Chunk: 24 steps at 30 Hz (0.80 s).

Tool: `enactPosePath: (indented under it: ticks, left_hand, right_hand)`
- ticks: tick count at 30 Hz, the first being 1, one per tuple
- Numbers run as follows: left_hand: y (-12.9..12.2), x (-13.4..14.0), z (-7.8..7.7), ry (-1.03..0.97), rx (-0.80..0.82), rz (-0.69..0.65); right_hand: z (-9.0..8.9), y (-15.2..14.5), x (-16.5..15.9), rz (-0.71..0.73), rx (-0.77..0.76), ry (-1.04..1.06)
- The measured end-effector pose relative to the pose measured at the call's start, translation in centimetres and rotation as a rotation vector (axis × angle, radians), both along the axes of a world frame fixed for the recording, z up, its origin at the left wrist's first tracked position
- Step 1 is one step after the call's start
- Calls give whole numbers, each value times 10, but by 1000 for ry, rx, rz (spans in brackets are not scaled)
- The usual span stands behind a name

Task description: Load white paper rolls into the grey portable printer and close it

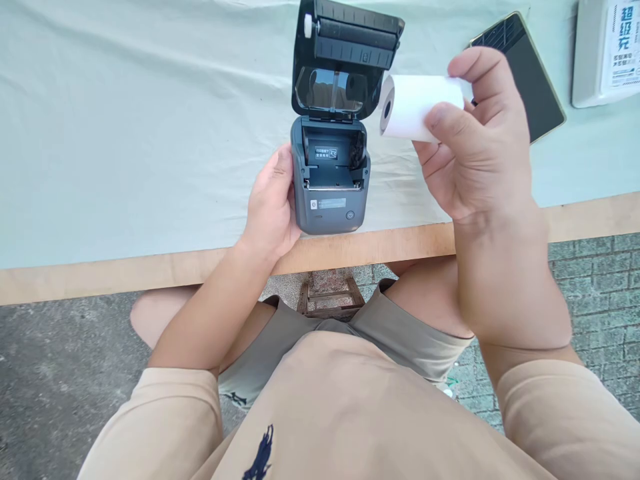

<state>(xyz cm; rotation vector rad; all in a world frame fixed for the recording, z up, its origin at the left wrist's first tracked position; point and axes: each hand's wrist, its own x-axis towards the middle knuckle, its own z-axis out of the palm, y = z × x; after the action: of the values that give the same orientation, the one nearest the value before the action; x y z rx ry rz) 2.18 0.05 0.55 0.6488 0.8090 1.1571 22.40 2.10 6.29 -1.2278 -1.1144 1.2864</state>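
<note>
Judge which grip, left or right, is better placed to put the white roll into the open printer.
Right, most likely: the right grip holds the white roll beside the raised lid, while the left grip holds the printer by one side.

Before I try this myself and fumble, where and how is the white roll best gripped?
The white roll is probably best gripped by its right end, from the right, thumb on its curved side: it lies sideways, and the open lid crowds its left end.
</note>
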Motion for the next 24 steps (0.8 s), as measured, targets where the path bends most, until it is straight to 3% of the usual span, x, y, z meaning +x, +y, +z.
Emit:
enactPosePath:
  ticks: [9, 18, 24]
  left_hand:
    - [1, 0, -1, 26, 5, 11]
    - [1, 1, -1, -2, 14, 23]
    - [0, 0, 0, 21, 19, 20]
  right_hand:
    - [-11, 9, 7, -57, -65, 251]
    - [-2, 6, 2, -10, -23, 228]
    - [2, 2, 1, 6, -216, 392]
